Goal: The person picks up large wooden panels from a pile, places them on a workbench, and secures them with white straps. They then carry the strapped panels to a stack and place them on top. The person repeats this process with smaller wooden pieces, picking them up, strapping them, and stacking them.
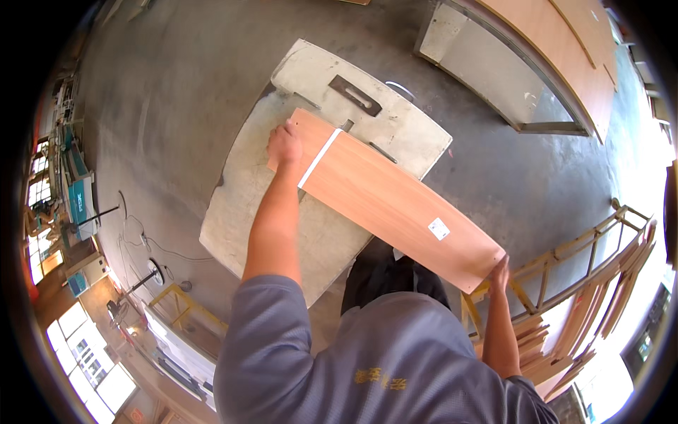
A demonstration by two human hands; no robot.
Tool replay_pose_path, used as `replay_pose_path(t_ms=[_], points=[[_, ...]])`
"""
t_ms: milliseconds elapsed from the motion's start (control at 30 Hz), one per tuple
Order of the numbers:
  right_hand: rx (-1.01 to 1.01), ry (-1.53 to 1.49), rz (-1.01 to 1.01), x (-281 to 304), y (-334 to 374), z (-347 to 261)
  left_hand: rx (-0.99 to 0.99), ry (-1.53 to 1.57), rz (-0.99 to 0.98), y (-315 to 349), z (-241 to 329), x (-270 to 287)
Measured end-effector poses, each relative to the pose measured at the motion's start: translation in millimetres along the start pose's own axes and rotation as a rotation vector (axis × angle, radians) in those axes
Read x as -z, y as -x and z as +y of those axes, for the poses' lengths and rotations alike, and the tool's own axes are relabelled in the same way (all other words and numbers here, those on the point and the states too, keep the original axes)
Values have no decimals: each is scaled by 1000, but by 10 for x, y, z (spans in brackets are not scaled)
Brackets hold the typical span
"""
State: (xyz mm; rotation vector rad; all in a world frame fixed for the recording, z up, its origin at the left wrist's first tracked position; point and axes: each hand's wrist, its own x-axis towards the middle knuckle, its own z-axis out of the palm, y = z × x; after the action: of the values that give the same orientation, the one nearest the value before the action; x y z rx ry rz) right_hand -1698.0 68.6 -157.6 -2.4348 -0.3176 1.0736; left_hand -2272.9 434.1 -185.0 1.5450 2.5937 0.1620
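Note:
A long, light-brown wooden board (385, 194) lies slantwise across my front, its far-left end over a pale, worn worktable (247, 205) and its near-right end past the table's edge. My left hand (284, 143) is closed round the board's left end. At the opposite end, my right hand (500, 274) grips the corner, its fingers partly hidden by the wood. A white strip (320, 158) crosses the board near my left hand. Closer to the right end sits a small white label (438, 229). Whether the board rests on the tabletop or is held just above it, I cannot tell.
On the worktable's far part lies a dark slotted metal plate (355, 95). A large bench with wooden panels (544, 42) stands at the far right. Yellow metal frame racking (565, 261) and stacked wooden strips (572, 332) are at my right. Cables (145, 240) trail over the floor at left.

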Motion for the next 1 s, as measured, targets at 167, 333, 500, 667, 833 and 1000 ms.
replay_pose_path(t_ms=[167, 333, 500, 667, 833, 1000], points=[[859, 431, -65, -1422, 280, -2219, 13, -54, 68, 252, -24, 177], [1319, 533, -164, -3636, 240, -3634, 40, 8, 72, 139, 64, 113], [1160, 704, -319, -4234, 154, -4189, 5, 40, 37, 110, 55, 123], [1120, 497, -91, -3852, -264, -4220, -15, 39, 40, 133, 19, 132], [957, 467, -649, -3308, 571, -4007, -38, 16, 63, 115, 36, 158], [1064, 808, -641, -3403, 949, -3881, -50, 13, 70, 89, 63, 136]])
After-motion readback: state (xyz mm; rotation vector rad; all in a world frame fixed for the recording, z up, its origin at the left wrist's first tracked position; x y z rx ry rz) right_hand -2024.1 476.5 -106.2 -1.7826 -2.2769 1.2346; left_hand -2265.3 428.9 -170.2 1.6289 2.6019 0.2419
